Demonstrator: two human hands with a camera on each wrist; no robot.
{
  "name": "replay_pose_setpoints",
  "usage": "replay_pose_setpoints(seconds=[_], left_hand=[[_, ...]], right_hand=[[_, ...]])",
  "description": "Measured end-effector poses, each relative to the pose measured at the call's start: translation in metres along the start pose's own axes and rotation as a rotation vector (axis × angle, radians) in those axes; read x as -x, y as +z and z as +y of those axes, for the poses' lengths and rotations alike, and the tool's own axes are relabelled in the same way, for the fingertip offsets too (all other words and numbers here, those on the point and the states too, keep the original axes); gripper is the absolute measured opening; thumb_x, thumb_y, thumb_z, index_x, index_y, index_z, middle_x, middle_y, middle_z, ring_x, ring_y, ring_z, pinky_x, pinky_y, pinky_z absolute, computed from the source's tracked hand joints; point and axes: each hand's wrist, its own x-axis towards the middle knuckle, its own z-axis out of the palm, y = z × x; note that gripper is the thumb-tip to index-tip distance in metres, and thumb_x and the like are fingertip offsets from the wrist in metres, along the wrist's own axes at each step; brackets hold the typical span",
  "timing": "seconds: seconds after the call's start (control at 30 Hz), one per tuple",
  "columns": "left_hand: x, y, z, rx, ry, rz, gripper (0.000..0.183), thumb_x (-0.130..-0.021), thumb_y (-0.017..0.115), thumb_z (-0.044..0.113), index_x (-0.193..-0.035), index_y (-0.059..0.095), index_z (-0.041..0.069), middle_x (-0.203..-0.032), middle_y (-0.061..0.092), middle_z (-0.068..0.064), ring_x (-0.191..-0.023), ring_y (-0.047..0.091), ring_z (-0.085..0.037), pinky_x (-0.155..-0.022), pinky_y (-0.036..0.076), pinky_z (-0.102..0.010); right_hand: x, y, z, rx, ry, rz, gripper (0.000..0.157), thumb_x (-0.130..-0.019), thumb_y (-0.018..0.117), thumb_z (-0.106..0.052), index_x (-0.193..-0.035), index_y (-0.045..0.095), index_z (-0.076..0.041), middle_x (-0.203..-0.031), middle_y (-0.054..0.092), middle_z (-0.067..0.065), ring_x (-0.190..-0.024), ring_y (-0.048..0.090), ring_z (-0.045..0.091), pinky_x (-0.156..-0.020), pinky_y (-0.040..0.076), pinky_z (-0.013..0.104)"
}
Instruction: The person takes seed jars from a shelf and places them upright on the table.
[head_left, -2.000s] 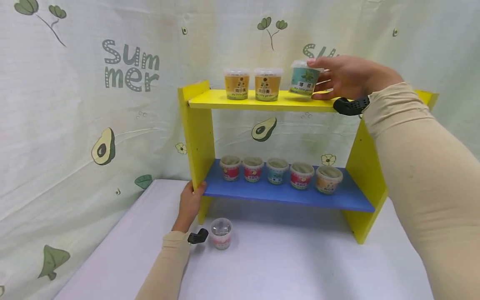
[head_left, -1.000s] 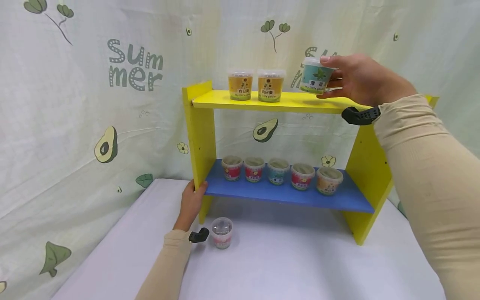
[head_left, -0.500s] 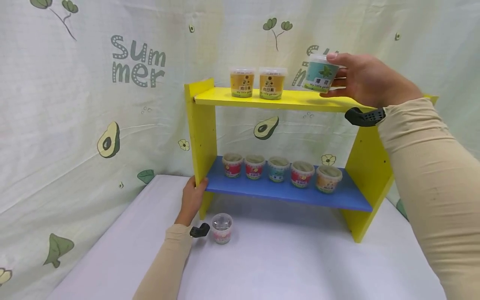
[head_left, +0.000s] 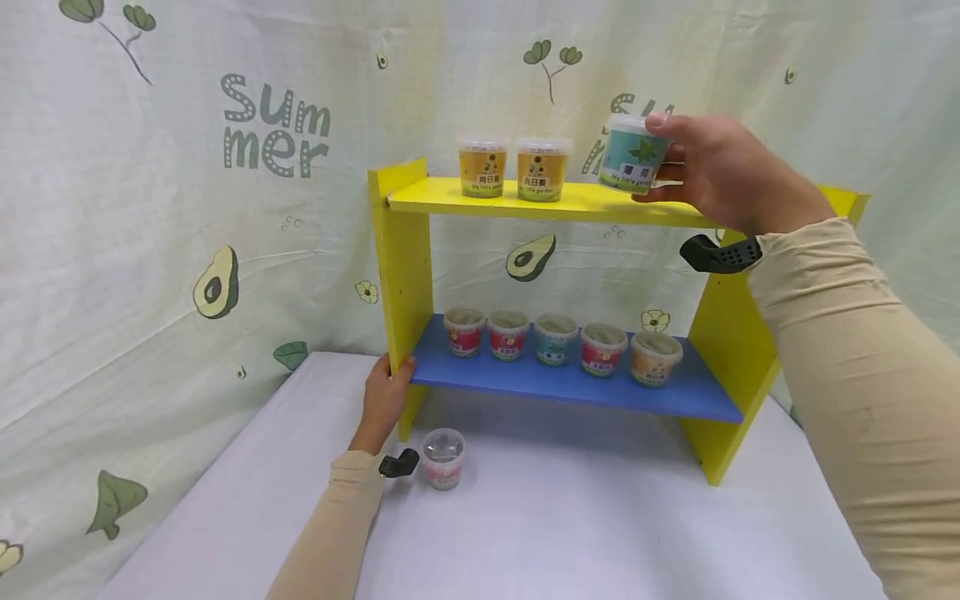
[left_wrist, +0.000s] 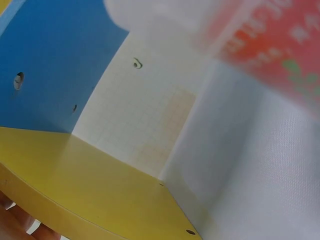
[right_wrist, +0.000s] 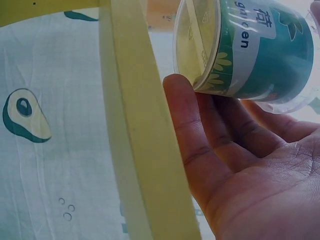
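My right hand (head_left: 723,171) holds a teal-labelled plastic cup (head_left: 630,154) by its side, slightly tilted, close over the yellow top shelf (head_left: 442,193). In the right wrist view the fingers (right_wrist: 187,117) lie along the underside of this cup (right_wrist: 272,52), near the shelf edge (right_wrist: 145,125). Two orange-labelled cups (head_left: 482,168) stand to its left on that shelf. Low on the left, my left hand (head_left: 381,404) grips the rack's yellow side panel (head_left: 405,283), fingers behind it and thumb in front. A clear cup with a pink label (head_left: 443,460) stands beside the left wrist.
Several lidded cups with red, teal and orange labels (head_left: 553,343) stand in a row on the blue lower shelf (head_left: 480,382). The rack rests on a white table (head_left: 555,508). A patterned cloth (head_left: 150,233) hangs behind and to the left.
My right hand has lifted the teal cup off the shelf's level and shifted right, then come slightly down and left. The left hand keeps its grip.
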Motion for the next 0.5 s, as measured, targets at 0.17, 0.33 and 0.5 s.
replay_pose_setpoints(seconds=[0.17,0.33,0.5], left_hand=[[0.000,0.001,-0.005,0.007,0.015,0.012,0.052,-0.101,0.055,0.042,-0.131,0.055,0.000,-0.116,0.059,-0.019,-0.102,0.055,-0.035,-0.092,0.044,-0.049],[-0.001,0.002,-0.007,0.010,0.025,0.014,0.052,-0.101,0.056,0.041,-0.130,0.055,-0.001,-0.117,0.060,-0.020,-0.102,0.055,-0.035,-0.093,0.044,-0.049],[-0.003,0.001,-0.004,0.006,0.023,0.008,0.054,-0.100,0.056,0.042,-0.133,0.054,-0.001,-0.121,0.059,-0.020,-0.106,0.055,-0.036,-0.096,0.043,-0.052]], right_hand=[[0.005,0.001,0.004,-0.026,-0.009,-0.024,0.047,-0.104,0.055,-0.030,-0.143,0.039,-0.011,-0.142,0.040,0.013,-0.123,0.044,0.034,-0.088,0.054,0.035],[0.009,-0.002,0.006,-0.038,-0.029,-0.043,0.046,-0.105,0.052,-0.029,-0.145,0.037,-0.013,-0.143,0.038,0.012,-0.124,0.044,0.035,-0.087,0.054,0.035],[0.016,-0.005,0.007,-0.036,-0.062,-0.070,0.047,-0.106,0.049,-0.030,-0.147,0.035,-0.012,-0.144,0.037,0.015,-0.123,0.043,0.035,-0.088,0.054,0.035]])
